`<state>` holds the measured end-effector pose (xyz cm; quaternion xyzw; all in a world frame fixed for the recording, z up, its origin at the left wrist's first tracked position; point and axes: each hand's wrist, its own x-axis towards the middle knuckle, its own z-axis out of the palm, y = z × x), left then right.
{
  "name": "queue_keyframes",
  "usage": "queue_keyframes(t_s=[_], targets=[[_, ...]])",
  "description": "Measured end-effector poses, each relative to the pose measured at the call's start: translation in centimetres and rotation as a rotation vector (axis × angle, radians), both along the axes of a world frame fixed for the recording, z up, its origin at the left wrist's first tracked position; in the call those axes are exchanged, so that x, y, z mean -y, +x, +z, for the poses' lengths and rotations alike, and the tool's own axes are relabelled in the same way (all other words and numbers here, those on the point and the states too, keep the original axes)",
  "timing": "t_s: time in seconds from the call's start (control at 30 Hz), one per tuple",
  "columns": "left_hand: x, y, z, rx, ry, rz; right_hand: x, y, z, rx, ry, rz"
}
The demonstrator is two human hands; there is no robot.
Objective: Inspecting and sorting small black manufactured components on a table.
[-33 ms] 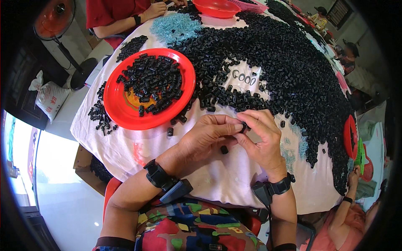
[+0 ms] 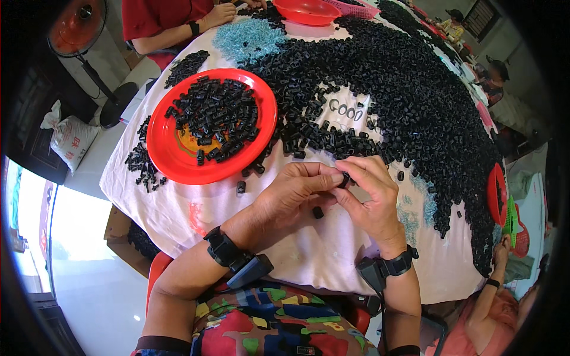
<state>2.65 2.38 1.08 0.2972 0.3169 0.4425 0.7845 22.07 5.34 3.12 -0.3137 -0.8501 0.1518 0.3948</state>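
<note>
My left hand (image 2: 297, 193) and my right hand (image 2: 371, 196) meet over the white cloth (image 2: 309, 255), fingertips pinched together on one small black plastic piece (image 2: 344, 178). Both wrists carry black strapped devices. A loose black piece (image 2: 318, 212) lies on the cloth just below my hands, and another (image 2: 240, 187) sits to the left. A round red plate (image 2: 175, 160) with a pile of black pieces (image 2: 217, 115) stands to the upper left of my left hand. A big heap of black pieces (image 2: 409, 101) spreads across the table beyond my hands.
A patch of pale blue pieces (image 2: 249, 37) and a red bowl (image 2: 306, 10) lie at the far side, where a person in a red top (image 2: 154, 18) sits. Another red plate (image 2: 494, 193) is at the right edge beside a second person (image 2: 499, 296). A fan (image 2: 77, 26) stands on the left.
</note>
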Motion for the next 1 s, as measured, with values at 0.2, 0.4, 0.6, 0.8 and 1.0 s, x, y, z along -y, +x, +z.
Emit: queue_keyframes(t_s=[0.2, 0.4, 0.6, 0.8, 1.0], targets=[[0.8, 0.1, 1.7, 0.036, -0.032, -0.021, -0.1, 0.1, 0.1, 0.031, 0.041, -0.009], [0.8, -0.3, 1.9, -0.113, -0.022, -0.044, 0.1, 0.1, 1.2, 0.015, -0.103, 0.003], [-2.5, -8.6, 1.7, 0.211, 0.186, 0.544, -1.7, 4.7, 1.7, 0.091, -0.346, -0.419], [-2.4, -9.6, 3.4, 0.175, -0.081, 0.662, -1.8, 4.6, 0.7, 0.277, -0.257, -0.347], [-0.3, -4.4, 3.5, -0.956, 0.446, 0.001, -2.1, 7.8, 2.2, 0.51, -0.242, -0.663]])
